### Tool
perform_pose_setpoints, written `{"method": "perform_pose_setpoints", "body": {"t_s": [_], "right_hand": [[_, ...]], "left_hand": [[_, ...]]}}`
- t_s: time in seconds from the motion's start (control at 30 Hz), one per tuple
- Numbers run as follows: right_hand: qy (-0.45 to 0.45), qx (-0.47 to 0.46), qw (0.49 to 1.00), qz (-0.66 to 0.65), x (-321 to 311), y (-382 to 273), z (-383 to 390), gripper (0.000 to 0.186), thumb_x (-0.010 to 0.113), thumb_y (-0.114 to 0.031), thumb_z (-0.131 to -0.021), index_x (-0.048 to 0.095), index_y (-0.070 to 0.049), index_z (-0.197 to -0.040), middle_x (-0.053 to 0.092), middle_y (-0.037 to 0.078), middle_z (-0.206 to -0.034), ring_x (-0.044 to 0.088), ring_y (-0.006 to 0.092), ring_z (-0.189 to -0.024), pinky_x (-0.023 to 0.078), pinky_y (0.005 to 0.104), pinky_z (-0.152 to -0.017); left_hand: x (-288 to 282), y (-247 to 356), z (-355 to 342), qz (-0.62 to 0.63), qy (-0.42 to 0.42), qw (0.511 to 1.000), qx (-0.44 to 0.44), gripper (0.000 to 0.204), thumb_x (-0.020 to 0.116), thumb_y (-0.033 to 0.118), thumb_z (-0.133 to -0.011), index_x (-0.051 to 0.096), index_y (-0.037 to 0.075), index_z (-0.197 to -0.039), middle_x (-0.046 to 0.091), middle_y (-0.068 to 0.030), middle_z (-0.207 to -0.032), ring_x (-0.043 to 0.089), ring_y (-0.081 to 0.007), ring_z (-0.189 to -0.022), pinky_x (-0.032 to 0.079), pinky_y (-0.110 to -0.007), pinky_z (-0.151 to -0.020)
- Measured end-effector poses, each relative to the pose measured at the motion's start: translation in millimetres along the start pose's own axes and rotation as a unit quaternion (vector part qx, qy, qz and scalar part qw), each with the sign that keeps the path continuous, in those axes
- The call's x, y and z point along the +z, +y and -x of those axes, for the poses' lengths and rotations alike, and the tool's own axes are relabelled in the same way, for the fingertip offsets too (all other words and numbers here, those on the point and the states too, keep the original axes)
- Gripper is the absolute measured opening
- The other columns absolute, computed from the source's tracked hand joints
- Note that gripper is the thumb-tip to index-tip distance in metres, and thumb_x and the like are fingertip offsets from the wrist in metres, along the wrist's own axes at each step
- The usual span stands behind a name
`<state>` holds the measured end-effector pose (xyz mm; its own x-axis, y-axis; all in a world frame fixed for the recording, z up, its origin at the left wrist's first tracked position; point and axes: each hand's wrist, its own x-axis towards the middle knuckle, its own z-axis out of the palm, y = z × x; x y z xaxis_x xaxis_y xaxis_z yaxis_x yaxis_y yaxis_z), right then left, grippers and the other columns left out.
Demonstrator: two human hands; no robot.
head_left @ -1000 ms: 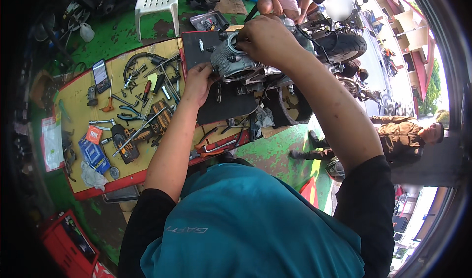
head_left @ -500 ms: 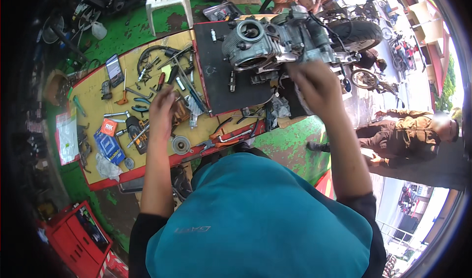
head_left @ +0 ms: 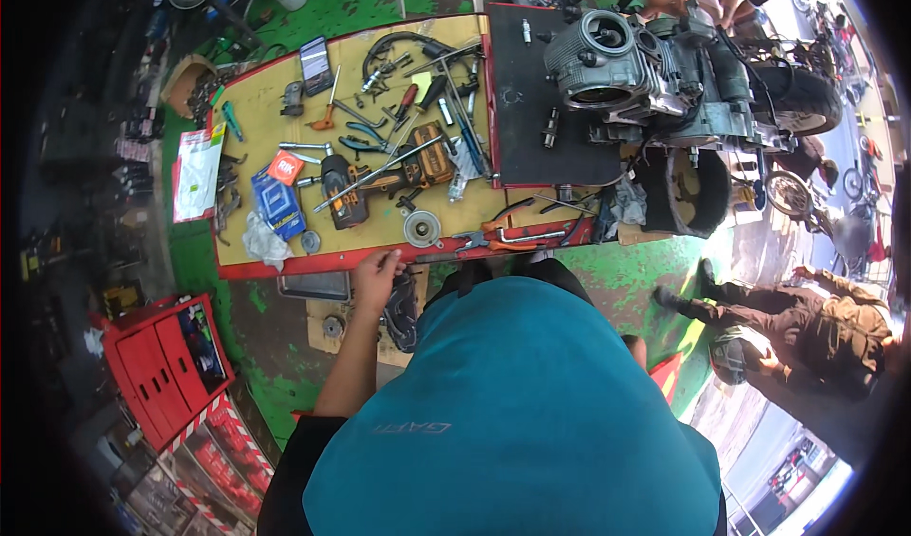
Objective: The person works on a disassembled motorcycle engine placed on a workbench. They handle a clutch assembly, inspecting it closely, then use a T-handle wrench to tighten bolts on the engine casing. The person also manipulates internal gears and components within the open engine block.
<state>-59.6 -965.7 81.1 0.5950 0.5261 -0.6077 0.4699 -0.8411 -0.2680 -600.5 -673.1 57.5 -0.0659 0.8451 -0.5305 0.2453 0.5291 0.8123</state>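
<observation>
The left hand [head_left: 377, 276] is held by the near edge of the desk [head_left: 359, 241], grip loosely curled; whether anything is pinched cannot be told, nor the right hand's state. Just beyond, rightward, a round metal part [head_left: 421, 229] is laid.

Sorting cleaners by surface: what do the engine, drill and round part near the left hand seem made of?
Engine: likely cast aluminium, dull grey with ribbed surfaces.
Drill: seemingly matte plastic, with a black-and-yellow moulded body.
Round part: probably metal, greyish sheen.
</observation>
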Motion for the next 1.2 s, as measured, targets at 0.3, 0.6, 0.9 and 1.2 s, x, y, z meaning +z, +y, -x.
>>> {"method": "perform_pose_setpoints", "body": {"t_s": [0.3,0.6,0.9,1.2], "right_hand": [[0.037,0.005,0.997,-0.070,-26,-31,-47,0.075,0.064,-0.067,-0.097,0.072,0.001,-0.067,0.061,0.012,-0.061,0.064,0.0232,-0.065,0.051,0.0416,-0.071],[-0.011,-0.002,0.997,-0.078,-35,-3,-58,0.076,0.061,-0.070,-0.097,0.074,-0.001,-0.067,0.064,0.015,-0.063,0.065,0.0265,-0.067,0.051,0.0429,-0.071],[-0.146,0.053,0.970,-0.186,-44,66,-127,0.051,0.070,-0.053,-0.097,0.079,-0.003,-0.094,0.065,0.004,-0.069,0.060,0.0158,-0.063,0.048,0.0365,-0.059],[-0.269,-0.025,0.944,-0.190,-66,3,-159,0.045,0.065,-0.047,-0.101,0.078,-0.009,-0.120,0.074,0.008,-0.094,0.066,0.0205,-0.085,0.051,0.0384,-0.075]], "left_hand": [[12,-21,3,-0.037,0.050,0.997,0.033,0.028,0.070,0.003,-0.099,0.068,-0.002,-0.127,0.078,-0.0105,-0.093,0.073,-0.0155,-0.082,0.060,-0.029,-0.074],[-6,-112,73,-0.132,0.098,0.983,0.085,0.047,0.069,0.000,-0.093,0.061,0.003,-0.139,0.072,-0.0127,-0.115,0.072,-0.0228,-0.095,0.062,-0.037,-0.073],[26,-183,206,-0.096,0.108,0.971,-0.188,0.096,0.082,0.013,-0.086,0.026,0.011,-0.165,0.058,-0.0196,-0.143,0.072,-0.0329,-0.103,0.062,-0.041,-0.067],[70,-215,236,-0.037,0.192,0.980,-0.037,0.103,0.076,0.001,-0.086,0.015,0.011,-0.170,0.046,-0.0271,-0.156,0.072,-0.0350,-0.103,0.062,-0.042,-0.072]]}}
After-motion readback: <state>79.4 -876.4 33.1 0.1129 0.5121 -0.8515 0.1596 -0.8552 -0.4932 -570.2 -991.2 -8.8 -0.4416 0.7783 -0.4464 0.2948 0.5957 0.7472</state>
